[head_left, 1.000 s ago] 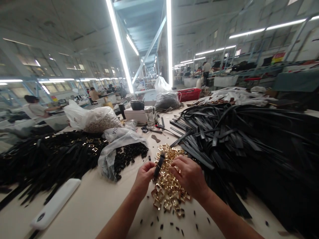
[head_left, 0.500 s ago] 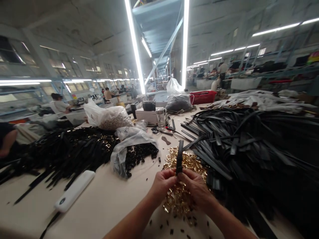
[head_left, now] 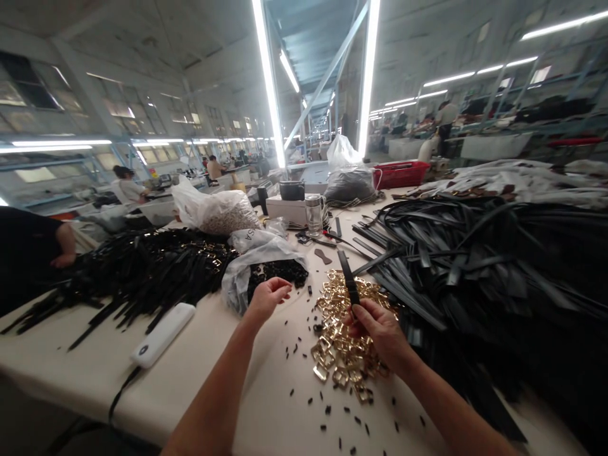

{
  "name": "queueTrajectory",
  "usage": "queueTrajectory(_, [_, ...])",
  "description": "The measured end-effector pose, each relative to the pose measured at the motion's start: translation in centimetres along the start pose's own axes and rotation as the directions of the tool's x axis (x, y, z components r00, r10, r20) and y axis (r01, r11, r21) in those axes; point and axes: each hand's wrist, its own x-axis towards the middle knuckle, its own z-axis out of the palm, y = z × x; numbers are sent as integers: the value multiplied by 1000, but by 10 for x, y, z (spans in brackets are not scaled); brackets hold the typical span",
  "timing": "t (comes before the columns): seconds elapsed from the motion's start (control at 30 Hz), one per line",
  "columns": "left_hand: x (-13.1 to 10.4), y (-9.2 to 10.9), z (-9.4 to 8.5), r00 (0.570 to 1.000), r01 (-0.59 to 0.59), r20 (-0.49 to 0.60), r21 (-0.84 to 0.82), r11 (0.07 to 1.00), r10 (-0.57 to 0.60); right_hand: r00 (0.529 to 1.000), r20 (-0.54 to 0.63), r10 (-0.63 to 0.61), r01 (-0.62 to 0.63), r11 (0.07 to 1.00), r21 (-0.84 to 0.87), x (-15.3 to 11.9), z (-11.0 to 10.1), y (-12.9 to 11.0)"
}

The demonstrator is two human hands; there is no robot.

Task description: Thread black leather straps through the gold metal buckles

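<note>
The left hand (head_left: 266,297) has let go of the black strap (head_left: 349,284) and now reaches toward ten o'clock, fingers loosely curled and holding nothing, near the bag of black bits (head_left: 266,269). The right hand (head_left: 377,326) alone pinches the strap's lower end above the pile of gold buckles (head_left: 344,342). The strap stands nearly upright, its long axis pointing to about eleven o'clock.

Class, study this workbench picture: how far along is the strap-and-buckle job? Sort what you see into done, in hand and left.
Done: a heap of black straps already carrying gold buckles lies at left. In hand: the right hand grips one black strap over the loose gold buckle pile; the left hand reaches toward the plastic bag of small black pieces. Left: the big mound of bare black straps.
</note>
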Motion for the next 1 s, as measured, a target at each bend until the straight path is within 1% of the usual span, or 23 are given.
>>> queueTrajectory(0.07, [-4,1,2,996,-23,88,95,995,15,1000,15,-18,19,1000,-15,1,-1,2])
queueTrajectory(0.13, [-11,0,12,978,-102,204,240,965,53,999,23,-34,35,999,-28,2,-1,3])
queueTrajectory(0.23, [-21,-6,32,929,-281,352,466,839,116,998,35,-44,46,997,-55,2,-1,4])
queueTrajectory(0.33, [-25,-11,48,886,-386,449,572,724,118,997,54,-49,54,994,-98,2,1,5])
queueTrajectory(0.4, [-25,-13,52,875,-412,470,602,684,115,997,65,-48,56,991,-122,1,1,6])
queueTrajectory(0.43, [-25,-13,52,876,-410,471,606,682,109,997,69,-47,56,990,-129,1,1,7])
queueTrajectory(0.6, [-27,-12,46,891,-312,454,589,746,14,994,93,-51,62,991,-121,-1,2,7])
queueTrajectory(0.7, [-30,-13,48,898,-285,439,600,748,-10,992,110,-61,77,987,-142,-2,2,7])
queueTrajectory(0.77, [-31,-15,52,909,-269,416,570,777,10,992,114,-61,77,986,-148,-2,3,7])
queueTrajectory(0.83, [-31,-17,56,927,-204,375,450,869,23,993,106,-61,76,986,-147,-1,3,7])
queueTrajectory(0.9, [-30,-17,60,942,-87,336,232,969,4,994,94,-59,74,984,-163,-1,4,8])
queueTrajectory(0.93, [-30,-17,62,946,-32,323,109,993,-5,994,88,-59,74,981,-178,0,4,9])
queueTrajectory(1.0, [-31,-16,66,953,41,302,-87,995,-13,995,70,-73,88,970,-229,-1,4,11])
